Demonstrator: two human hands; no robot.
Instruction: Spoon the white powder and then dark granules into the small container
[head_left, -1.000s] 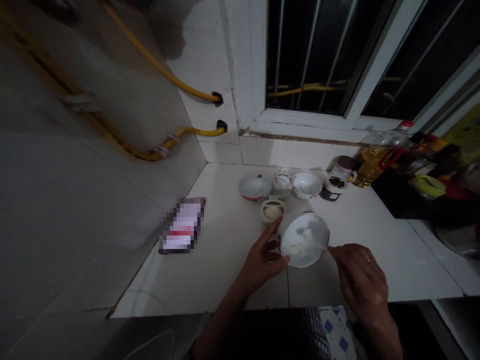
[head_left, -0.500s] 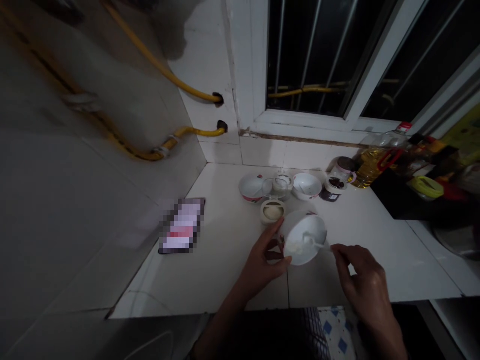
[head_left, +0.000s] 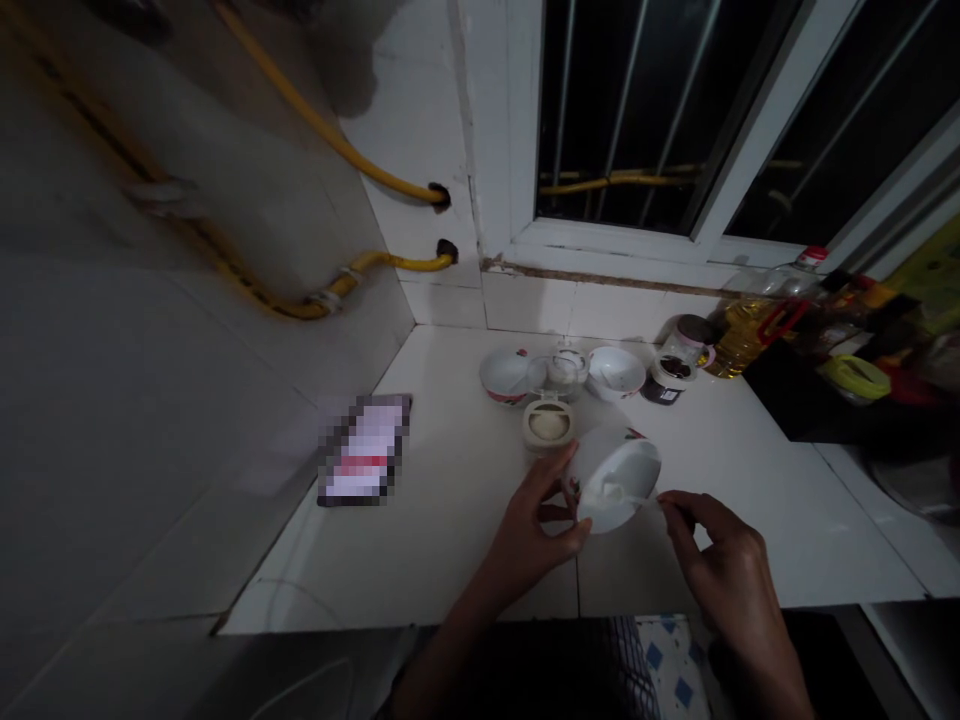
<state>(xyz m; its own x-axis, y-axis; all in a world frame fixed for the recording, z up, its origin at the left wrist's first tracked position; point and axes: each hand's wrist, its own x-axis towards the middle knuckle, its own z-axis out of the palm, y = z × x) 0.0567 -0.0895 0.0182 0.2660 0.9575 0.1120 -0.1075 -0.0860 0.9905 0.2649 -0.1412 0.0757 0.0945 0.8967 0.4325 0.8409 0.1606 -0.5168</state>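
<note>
My left hand (head_left: 529,535) grips the rim of a white bowl (head_left: 616,478) and holds it tilted toward me above the white counter (head_left: 465,520). White stuff lies in the bowl's low side. My right hand (head_left: 724,570) is closed in a pinch on the handle of a white spoon (head_left: 630,493), whose tip rests in the white stuff. Just behind the bowl sits a small open round container (head_left: 548,424) with pale contents.
Two more white bowls (head_left: 504,373) (head_left: 616,371), a small glass jar (head_left: 564,368) and a dark jar (head_left: 664,379) stand near the back wall. An oil bottle (head_left: 750,320) and other bottles crowd the right. A phone (head_left: 365,450) lies at the left. Yellow pipes (head_left: 360,275) run along the wall.
The bowl has tipped further toward me, and the white stuff has slid to its low side. My right hand has shifted a little left with the spoon.
</note>
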